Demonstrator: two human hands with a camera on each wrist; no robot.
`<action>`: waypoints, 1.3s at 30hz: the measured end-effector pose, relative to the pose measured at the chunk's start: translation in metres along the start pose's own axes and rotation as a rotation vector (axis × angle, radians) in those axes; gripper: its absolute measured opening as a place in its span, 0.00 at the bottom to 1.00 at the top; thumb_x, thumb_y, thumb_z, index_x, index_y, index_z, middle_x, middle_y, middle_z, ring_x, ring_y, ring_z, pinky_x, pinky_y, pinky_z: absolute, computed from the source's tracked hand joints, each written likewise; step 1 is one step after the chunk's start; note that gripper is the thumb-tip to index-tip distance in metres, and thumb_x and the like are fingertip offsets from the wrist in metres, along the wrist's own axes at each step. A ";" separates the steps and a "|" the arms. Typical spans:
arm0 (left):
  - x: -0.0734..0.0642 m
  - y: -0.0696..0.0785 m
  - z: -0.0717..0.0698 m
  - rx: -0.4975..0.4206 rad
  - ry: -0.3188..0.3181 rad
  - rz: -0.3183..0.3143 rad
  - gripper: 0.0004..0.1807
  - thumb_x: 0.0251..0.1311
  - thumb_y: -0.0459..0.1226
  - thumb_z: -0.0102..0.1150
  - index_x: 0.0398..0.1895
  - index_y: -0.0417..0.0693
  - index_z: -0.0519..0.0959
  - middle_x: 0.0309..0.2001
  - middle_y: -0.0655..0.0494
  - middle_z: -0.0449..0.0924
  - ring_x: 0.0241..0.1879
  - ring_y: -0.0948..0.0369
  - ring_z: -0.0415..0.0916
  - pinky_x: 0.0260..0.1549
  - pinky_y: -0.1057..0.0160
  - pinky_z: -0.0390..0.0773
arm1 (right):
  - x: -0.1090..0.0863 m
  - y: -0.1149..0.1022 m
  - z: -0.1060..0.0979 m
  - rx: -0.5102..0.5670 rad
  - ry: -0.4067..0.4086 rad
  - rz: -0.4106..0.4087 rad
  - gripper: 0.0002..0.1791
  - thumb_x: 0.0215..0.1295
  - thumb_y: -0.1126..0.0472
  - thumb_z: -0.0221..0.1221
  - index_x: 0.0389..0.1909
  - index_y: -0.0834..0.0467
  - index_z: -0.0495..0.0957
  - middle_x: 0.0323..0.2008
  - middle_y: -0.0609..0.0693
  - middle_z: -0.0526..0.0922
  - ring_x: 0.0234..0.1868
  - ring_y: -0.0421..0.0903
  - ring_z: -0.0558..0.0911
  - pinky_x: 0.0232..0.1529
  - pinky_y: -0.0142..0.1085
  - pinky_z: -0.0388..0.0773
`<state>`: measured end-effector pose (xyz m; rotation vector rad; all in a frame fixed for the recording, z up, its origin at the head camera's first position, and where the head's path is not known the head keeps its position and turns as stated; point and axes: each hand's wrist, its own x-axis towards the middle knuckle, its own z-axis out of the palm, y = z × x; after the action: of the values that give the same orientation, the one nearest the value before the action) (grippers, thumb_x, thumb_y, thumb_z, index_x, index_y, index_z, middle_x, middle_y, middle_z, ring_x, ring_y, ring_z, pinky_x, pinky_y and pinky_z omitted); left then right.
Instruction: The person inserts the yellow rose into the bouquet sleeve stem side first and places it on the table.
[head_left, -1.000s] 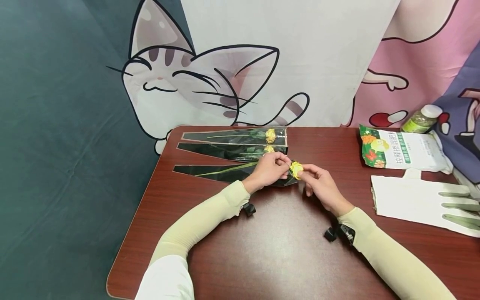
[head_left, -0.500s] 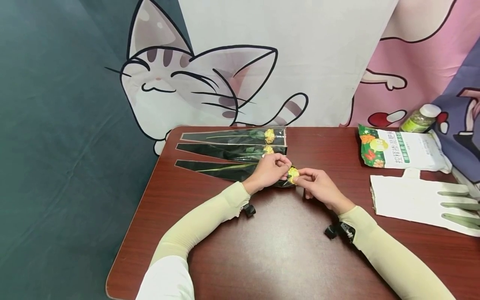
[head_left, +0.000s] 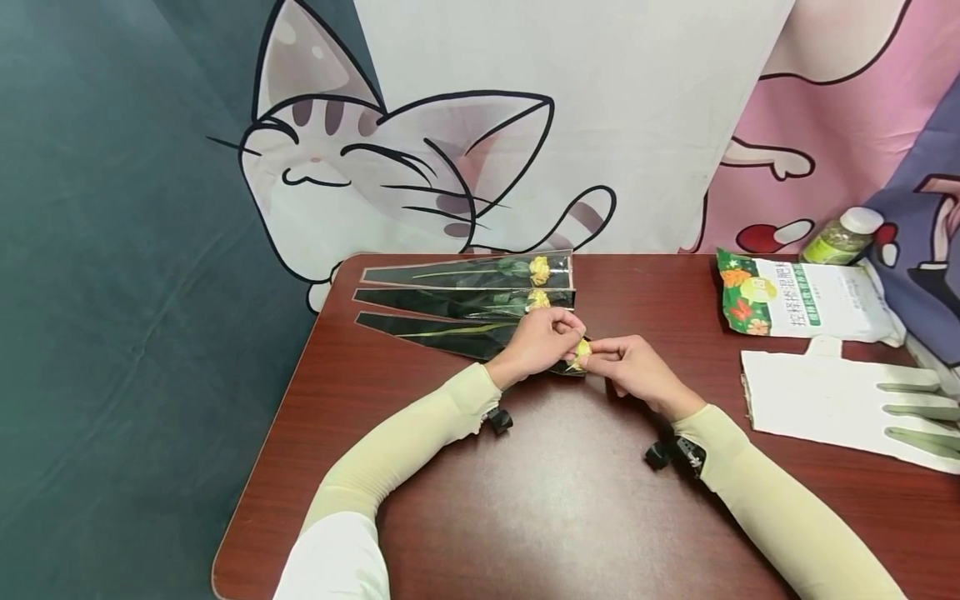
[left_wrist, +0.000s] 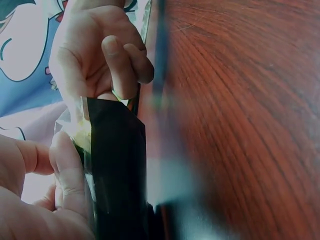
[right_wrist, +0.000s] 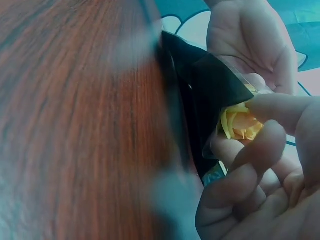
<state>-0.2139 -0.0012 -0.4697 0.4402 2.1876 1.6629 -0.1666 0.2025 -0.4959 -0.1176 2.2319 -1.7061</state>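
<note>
A black flower sleeve (head_left: pixel 472 342) with a clear front lies nearest of three on the table, a green stem showing through it. My left hand (head_left: pixel 534 342) pinches the clear edge of its wide mouth between thumb and finger. At that mouth sits a yellow flower (right_wrist: pixel 240 122), partly inside the sleeve, and my right hand (head_left: pixel 634 372) grips it by the petals. In the left wrist view, the dark back of the sleeve (left_wrist: pixel 117 165) hides most of the bloom.
Behind lie two more black sleeves, each with a yellow flower (head_left: pixel 539 271) inside. On the right are a white glove (head_left: pixel 832 396), a printed bag (head_left: pixel 810 296) and a lidded jar (head_left: pixel 843 237). A cat-print curtain (head_left: pixel 360 183) hangs behind the table.
My right hand has moved left, pushing the yellow flower deeper into the sleeve's mouth. The sleeve's narrow end has swung slightly toward the back. My left hand has stayed nearly still.
</note>
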 end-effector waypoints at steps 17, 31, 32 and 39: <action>0.000 -0.003 -0.002 0.042 -0.023 0.017 0.07 0.71 0.32 0.62 0.43 0.41 0.89 0.30 0.57 0.89 0.24 0.64 0.85 0.33 0.54 0.91 | -0.003 0.009 -0.002 -0.023 0.122 -0.118 0.16 0.68 0.58 0.72 0.52 0.61 0.89 0.28 0.62 0.89 0.19 0.48 0.83 0.18 0.40 0.80; 0.001 0.001 0.004 0.021 -0.006 0.013 0.06 0.69 0.32 0.65 0.40 0.40 0.89 0.27 0.57 0.89 0.22 0.64 0.85 0.24 0.66 0.86 | 0.002 0.003 0.008 -0.173 0.156 -0.175 0.11 0.67 0.57 0.73 0.45 0.59 0.92 0.37 0.57 0.93 0.17 0.31 0.77 0.17 0.29 0.73; 0.001 0.001 0.005 0.010 -0.007 0.007 0.06 0.69 0.31 0.64 0.40 0.39 0.89 0.26 0.56 0.89 0.21 0.63 0.85 0.24 0.66 0.86 | 0.003 0.003 0.009 -0.195 0.165 -0.178 0.10 0.67 0.57 0.73 0.44 0.58 0.93 0.37 0.56 0.93 0.19 0.30 0.77 0.18 0.27 0.72; 0.001 0.001 0.008 -0.090 0.019 -0.018 0.10 0.70 0.32 0.65 0.45 0.31 0.86 0.28 0.54 0.89 0.22 0.64 0.86 0.27 0.64 0.89 | 0.008 0.002 0.014 -0.102 0.132 -0.122 0.12 0.71 0.60 0.68 0.48 0.62 0.91 0.27 0.42 0.90 0.11 0.32 0.67 0.12 0.27 0.63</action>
<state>-0.2113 0.0061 -0.4712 0.3806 2.1131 1.7548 -0.1691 0.1880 -0.5031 -0.1723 2.4552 -1.7065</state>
